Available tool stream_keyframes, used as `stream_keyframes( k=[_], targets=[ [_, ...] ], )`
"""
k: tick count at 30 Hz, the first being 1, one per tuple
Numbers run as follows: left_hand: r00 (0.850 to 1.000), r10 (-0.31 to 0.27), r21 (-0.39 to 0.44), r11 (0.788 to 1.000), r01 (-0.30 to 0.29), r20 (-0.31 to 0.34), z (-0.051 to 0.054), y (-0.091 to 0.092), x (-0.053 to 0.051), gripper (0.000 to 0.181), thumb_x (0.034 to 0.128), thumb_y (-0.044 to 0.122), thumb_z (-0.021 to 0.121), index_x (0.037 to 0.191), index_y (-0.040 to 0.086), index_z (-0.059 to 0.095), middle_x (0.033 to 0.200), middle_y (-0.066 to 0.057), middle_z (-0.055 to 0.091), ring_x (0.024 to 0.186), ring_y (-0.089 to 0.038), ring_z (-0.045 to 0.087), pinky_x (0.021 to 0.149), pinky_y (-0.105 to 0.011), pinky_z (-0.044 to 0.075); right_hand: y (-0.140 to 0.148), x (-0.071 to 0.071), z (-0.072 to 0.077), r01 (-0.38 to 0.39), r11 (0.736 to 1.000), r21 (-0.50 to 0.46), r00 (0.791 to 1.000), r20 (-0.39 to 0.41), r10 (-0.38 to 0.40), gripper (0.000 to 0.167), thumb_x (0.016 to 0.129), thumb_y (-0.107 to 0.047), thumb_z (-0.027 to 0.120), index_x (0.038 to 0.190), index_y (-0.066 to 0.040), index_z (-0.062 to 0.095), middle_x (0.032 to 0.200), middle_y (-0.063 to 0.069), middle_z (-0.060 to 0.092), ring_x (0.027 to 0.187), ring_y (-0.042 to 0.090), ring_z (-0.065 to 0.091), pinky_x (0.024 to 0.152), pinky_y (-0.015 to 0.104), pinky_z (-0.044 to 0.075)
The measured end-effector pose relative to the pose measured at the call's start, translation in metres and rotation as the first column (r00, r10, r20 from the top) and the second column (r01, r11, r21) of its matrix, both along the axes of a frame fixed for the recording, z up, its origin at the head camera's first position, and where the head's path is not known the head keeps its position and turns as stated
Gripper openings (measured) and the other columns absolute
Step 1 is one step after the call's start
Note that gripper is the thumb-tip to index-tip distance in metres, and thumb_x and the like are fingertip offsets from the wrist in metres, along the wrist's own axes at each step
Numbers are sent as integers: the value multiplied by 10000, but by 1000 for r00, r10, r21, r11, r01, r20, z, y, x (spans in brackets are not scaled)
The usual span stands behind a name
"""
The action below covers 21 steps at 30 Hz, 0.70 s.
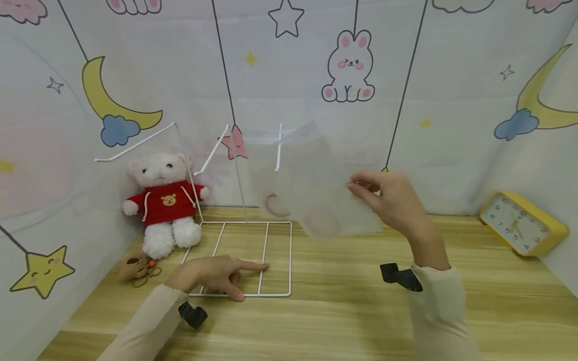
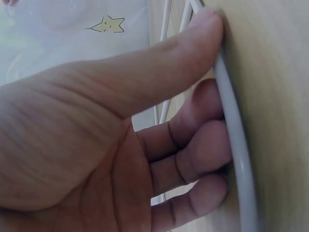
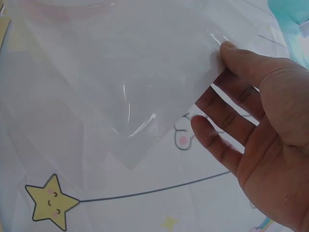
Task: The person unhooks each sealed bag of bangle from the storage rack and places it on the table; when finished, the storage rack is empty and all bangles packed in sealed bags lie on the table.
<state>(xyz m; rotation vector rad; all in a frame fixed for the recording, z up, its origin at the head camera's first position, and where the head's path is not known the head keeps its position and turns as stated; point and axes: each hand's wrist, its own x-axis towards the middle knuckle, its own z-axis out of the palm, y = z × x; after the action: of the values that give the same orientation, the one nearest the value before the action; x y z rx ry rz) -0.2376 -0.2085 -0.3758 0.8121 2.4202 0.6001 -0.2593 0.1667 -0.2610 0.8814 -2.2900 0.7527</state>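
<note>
My right hand [image 1: 393,203] pinches the edge of a translucent plastic sheet or bag [image 1: 334,220] between thumb and fingers, up in the air. A faint ring shows near its lower end; the right wrist view has its corner [image 3: 128,145] below the thumb. Behind it, partly covered, is another translucent piece [image 1: 264,185] with a similar ring. My left hand [image 1: 217,275] lies over the base of a white wire rack [image 1: 291,250] on the table. Its index finger reaches straight to a cross wire, and the thumb [image 2: 207,34] touches the front wire [image 2: 236,145].
The rack's bent white arms [image 1: 135,143] stick up at the back. A white teddy bear in a red sweater [image 1: 164,200] sits behind its left side, near a small brown trinket [image 1: 134,268]. On the right is a yellow clock [image 1: 524,223]. A patterned cloth [image 1: 289,85] hangs behind.
</note>
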Motion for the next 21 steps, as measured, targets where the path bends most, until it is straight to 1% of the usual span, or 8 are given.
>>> stream_keyframes(
  k=[6, 9, 14, 19, 21],
  targets=[
    [1000, 16, 8, 1000, -16, 18, -1, 0, 1, 763, 847, 212, 801, 1523, 235, 447, 665, 48, 531, 610, -62, 479, 566, -235, 399, 8, 13, 11, -26, 1000, -13, 999, -28, 26, 78, 919, -79, 723, 967, -123, 768, 829, -51, 723, 687, 92, 638, 610, 228, 475],
    [1000, 14, 13, 1000, -14, 22, -1, 0, 1, 763, 849, 209, 799, 1524, 230, 444, 664, 49, 531, 609, -62, 478, 564, -234, 395, 11, 21, 16, -33, 999, -23, 999, -43, 32, 84, 914, -72, 728, 957, -133, 766, 808, -72, 708, 667, 69, 611, 595, 188, 446],
    [1000, 10, -4, 1000, -10, 12, 0, -1, 0, 759, 858, 220, 794, 1528, 229, 438, 654, 55, 521, 601, -59, 468, 563, -233, 389, 13, 30, 22, -57, 998, -29, 995, -79, 55, 96, 905, -53, 732, 940, -135, 766, 804, -87, 699, 664, 51, 592, 565, 171, 414],
    [1000, 5, -6, 1000, -5, 13, -1, -1, 0, 754, 863, 224, 789, 1529, 224, 435, 641, 55, 507, 590, -62, 462, 558, -234, 388, 16, 40, 27, -87, 996, -21, 991, -103, 85, 159, 882, -22, 747, 936, -170, 763, 816, -115, 693, 675, 35, 587, 538, 171, 397],
    [1000, 2, -7, 1000, -2, 13, -1, 0, 0, 754, 863, 225, 789, 1529, 224, 435, 635, 57, 503, 585, -61, 459, 556, -233, 387, 18, 44, 29, -98, 995, -15, 989, -111, 96, 131, 889, -38, 745, 935, -159, 764, 823, -122, 691, 684, 23, 577, 536, 168, 402]
  ],
)
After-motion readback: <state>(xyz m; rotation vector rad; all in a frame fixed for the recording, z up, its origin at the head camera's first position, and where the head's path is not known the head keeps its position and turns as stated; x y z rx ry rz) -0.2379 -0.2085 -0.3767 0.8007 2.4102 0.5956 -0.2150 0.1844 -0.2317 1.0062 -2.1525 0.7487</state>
